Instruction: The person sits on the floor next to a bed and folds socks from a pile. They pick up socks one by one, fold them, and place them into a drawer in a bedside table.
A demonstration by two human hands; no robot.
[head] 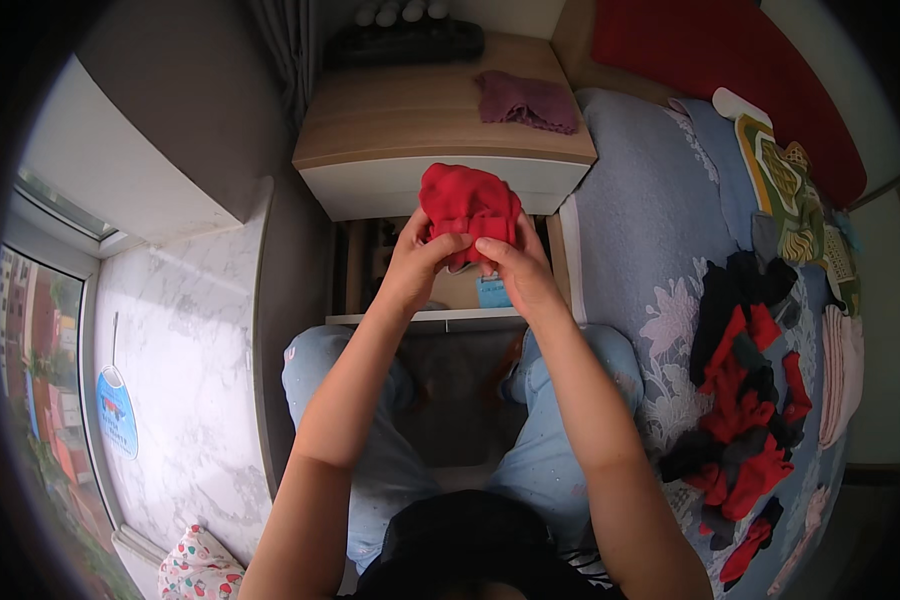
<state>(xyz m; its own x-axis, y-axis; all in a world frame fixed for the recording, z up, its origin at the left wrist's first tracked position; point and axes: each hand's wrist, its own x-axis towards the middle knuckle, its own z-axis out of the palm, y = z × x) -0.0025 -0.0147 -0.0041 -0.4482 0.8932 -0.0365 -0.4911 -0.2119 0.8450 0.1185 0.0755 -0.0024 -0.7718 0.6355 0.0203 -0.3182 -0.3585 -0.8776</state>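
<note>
A bunched piece of red cloth [471,202] is held up in front of me, above a pulled-out drawer [450,315]. My left hand [425,259] grips its left side, thumb pressed on the front. On the right side my right hand [516,262] grips it the same way, and the two thumbs almost meet. Folds hide most of the fingers and the garment's exact kind. Inside the drawer lies a blue packet [493,292] bearing writing; dark items at the drawer's left are too dim to name.
Behind the drawer rises a wood-topped nightstand [420,105] with a folded purple cloth [529,101]. At right, a bed [630,202] carries a pile of red and black socks [742,420] and a green patterned cloth [784,187]. A marble windowsill [180,360] with a blue hand fan [116,412] runs along the left.
</note>
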